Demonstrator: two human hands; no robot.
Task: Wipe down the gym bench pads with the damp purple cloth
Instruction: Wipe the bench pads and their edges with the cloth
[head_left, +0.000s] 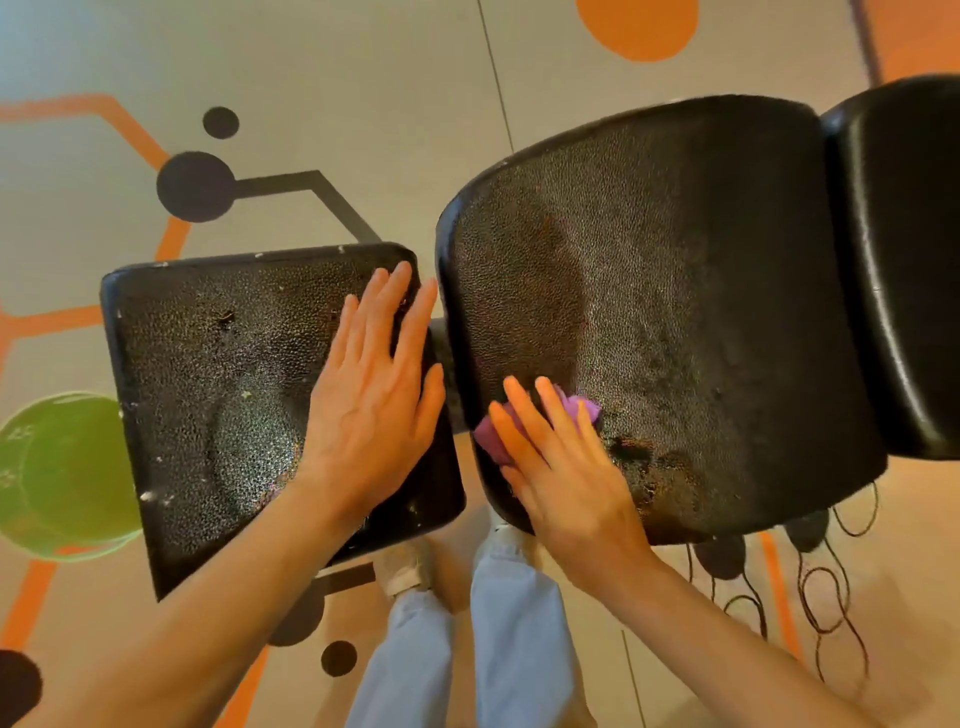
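Two black textured bench pads fill the view. The square seat pad (218, 374) lies at the left, and the larger back pad (675, 291) is at the right, with a narrow gap between them. My left hand (374, 400) rests flat on the seat pad's right side, fingers spread, holding nothing. My right hand (561, 467) presses the purple cloth (576, 410) onto the near left corner of the back pad. The cloth is mostly covered by my fingers. A wet streak shows on the pad just right of the cloth.
A smooth black pad (904, 260) adjoins the back pad at the far right. A green weight plate (57, 473) lies on the patterned floor at the left. Black cables (831, 587) loop on the floor below the back pad. My legs and shoes (405, 566) stand beneath the gap.
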